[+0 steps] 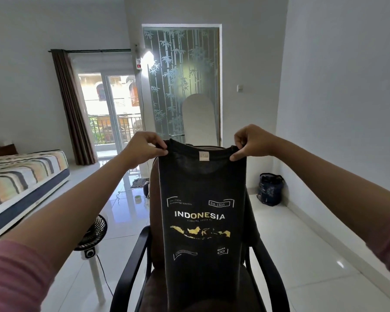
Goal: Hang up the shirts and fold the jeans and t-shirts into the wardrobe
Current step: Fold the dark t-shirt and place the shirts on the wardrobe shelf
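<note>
A dark grey t-shirt [203,188] with the print "INDONESIA" and a yellow map hangs upright in front of me, its sleeves folded behind so it forms a narrow panel. My left hand [144,147] pinches its left shoulder beside the collar. My right hand [250,141] pinches the right shoulder at the same height. The shirt's lower part runs out of the frame at the bottom. No wardrobe, jeans or other shirts are in view.
A black armchair [131,266] with a brown seat stands right behind the shirt. A small floor fan [92,233] is to its left, a bed [25,176] further left. A dark bag [270,189] sits in the right corner. A glass bamboo door [180,75] is ahead.
</note>
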The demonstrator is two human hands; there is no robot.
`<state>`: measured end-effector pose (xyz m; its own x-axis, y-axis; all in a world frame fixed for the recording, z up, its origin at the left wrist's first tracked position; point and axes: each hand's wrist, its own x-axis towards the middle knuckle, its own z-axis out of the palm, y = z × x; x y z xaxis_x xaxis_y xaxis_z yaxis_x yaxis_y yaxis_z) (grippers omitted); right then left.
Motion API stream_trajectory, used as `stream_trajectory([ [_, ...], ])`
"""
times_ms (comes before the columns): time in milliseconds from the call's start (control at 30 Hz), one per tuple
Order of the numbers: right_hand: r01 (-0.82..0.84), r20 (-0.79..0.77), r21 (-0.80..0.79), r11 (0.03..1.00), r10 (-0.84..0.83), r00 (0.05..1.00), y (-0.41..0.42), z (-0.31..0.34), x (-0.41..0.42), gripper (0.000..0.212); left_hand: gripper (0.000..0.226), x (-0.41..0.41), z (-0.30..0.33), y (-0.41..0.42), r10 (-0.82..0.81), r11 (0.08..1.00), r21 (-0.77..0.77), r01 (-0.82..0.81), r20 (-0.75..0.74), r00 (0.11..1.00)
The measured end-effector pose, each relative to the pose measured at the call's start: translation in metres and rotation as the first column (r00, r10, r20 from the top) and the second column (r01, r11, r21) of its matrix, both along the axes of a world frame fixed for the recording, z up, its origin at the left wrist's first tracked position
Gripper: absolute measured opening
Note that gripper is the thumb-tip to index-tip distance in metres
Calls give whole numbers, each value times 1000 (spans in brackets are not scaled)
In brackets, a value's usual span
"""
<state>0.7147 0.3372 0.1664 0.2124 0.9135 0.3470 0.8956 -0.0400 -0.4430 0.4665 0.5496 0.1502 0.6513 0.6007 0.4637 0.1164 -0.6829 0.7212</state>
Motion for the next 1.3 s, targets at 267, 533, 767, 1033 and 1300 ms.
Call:
stream_trajectory([
  [267, -61, -174, 127, 990, 82, 981, 19, -9, -1, 34, 23, -2, -4, 3, -60, 988, -141, 67, 52, 997],
  [533, -55, -247, 90, 994, 76, 966, 34, -15, 9, 20, 23, -6, -9, 21, -34, 969, -245, 20, -55, 998],
  [767, -56, -383, 95, 994, 88, 919, 40, -14, 7, 22, 36, 1, -10, 30, -79, 959, -274, 72, -12, 997],
  [1033, 7, -305, 105, 994, 25, 952, 49, -13, 10, 20, 27, 11, -5, 28, -45, 962, -270, 43, 0, 999],
  [1300, -14, -521, 129, 992, 80, 850, 56, -19, 20, 29, 27, 18, -9, 31, -46, 933, -353, 69, 73, 996],
])
